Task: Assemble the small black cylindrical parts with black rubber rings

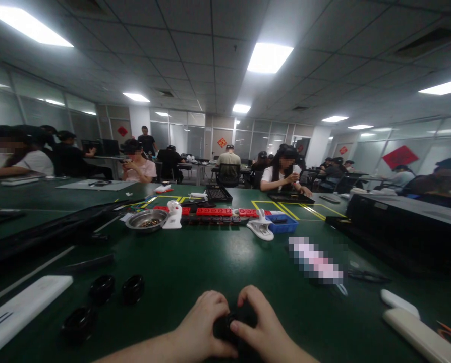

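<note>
Both my hands meet at the near edge of a dark green table [218,262]. My left hand [201,325] and my right hand [261,325] are closed together around a small black round part [227,325]. Most of that part is hidden by my fingers. To the left of my hands lie three similar black round parts, one [101,288] beside another [132,289] and a third [77,322] nearer to me.
A white flat device [21,310] lies at the near left, white oblong items [418,333] at the near right. Farther off stand a metal bowl [147,220], red blocks [214,212], a blue tray [282,223] and black trays [399,227]. Other people sit at tables beyond.
</note>
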The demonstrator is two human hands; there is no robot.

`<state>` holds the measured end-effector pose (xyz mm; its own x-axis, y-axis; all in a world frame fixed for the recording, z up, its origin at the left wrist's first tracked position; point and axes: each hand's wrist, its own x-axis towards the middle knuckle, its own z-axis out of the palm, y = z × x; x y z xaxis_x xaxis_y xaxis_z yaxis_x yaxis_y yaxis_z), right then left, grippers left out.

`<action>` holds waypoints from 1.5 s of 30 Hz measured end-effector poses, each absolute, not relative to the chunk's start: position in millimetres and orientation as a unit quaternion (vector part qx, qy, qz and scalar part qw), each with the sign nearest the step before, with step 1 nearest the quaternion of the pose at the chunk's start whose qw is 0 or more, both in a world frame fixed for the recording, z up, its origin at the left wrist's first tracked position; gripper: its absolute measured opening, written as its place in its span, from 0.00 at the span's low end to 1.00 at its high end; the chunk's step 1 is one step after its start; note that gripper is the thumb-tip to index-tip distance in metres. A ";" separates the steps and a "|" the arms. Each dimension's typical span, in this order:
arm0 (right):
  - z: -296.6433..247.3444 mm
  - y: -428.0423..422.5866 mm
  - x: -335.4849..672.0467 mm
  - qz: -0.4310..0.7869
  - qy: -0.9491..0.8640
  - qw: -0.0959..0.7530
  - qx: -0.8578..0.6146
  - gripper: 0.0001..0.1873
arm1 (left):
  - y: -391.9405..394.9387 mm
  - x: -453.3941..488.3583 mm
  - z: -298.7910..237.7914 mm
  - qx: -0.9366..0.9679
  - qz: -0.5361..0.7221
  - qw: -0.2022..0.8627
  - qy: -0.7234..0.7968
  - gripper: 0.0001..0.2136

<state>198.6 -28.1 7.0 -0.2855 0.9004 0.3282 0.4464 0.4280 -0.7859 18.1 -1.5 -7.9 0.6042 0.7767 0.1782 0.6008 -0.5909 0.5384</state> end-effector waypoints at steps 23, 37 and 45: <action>21.9 -36.3 199.9 0.384 -0.777 0.326 -0.377 0.32 | -2.4 16.9 -3.0 0.876 0.197 0.228 0.377 0.18; 24.3 -36.5 200.3 0.383 -0.787 0.319 -0.364 0.31 | -2.9 18.5 0.8 0.877 0.190 0.231 0.376 0.19; 16.2 -34.0 197.8 0.317 -0.770 0.352 -0.428 0.16 | -2.0 17.6 -4.5 0.880 0.185 0.223 0.376 0.17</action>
<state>197.8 -34.0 16.2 -0.3873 0.8816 0.2699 0.4353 0.4329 -0.7894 17.6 -2.0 -4.5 0.6486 0.7445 0.1581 0.5793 -0.6177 0.5318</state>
